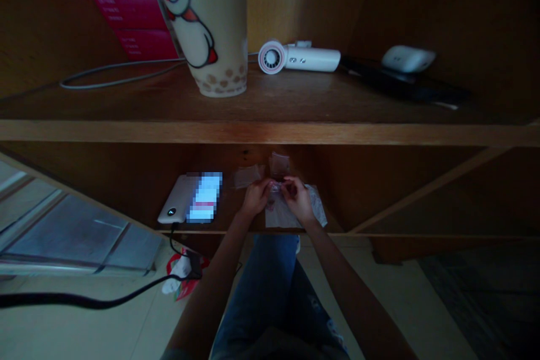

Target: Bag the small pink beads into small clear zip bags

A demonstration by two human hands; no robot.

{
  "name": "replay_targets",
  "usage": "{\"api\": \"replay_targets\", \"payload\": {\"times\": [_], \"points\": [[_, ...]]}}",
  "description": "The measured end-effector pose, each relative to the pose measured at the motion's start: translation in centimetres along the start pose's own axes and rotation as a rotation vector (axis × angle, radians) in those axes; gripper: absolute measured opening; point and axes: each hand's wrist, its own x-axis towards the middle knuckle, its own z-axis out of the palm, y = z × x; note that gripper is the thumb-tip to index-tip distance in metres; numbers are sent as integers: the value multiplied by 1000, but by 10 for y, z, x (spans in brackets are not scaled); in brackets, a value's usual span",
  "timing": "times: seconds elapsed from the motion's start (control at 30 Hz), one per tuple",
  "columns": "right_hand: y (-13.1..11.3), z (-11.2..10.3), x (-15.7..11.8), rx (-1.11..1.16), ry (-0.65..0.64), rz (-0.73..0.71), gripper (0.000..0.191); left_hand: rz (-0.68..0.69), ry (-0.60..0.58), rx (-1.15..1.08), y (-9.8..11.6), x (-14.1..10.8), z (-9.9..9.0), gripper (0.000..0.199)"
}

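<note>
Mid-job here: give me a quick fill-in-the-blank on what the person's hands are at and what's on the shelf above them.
The left hand and right hand pinch a small clear packet above a crumpled ____ sheet.
A tall cup printed with a ____ stands on the upper shelf.
In this view, a compact white hair dryer lies to the ____ of that cup.

Missing words: white; snowman; right.

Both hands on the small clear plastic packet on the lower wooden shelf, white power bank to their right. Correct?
No: the white power bank is to the left of the left hand and right hand, as the head view shows. Both hands are on the small clear plastic packet on the lower wooden shelf.
</note>
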Motion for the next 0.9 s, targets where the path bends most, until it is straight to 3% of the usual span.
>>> {"api": "replay_targets", "payload": {"times": [0.47, 0.9], "points": [[7, 2, 0, 72, 34, 48, 18, 27, 32, 29, 2, -1, -2, 32], [1, 0, -1, 58, 8, 24, 21, 40, 54, 29, 2, -1, -1, 18]]}}
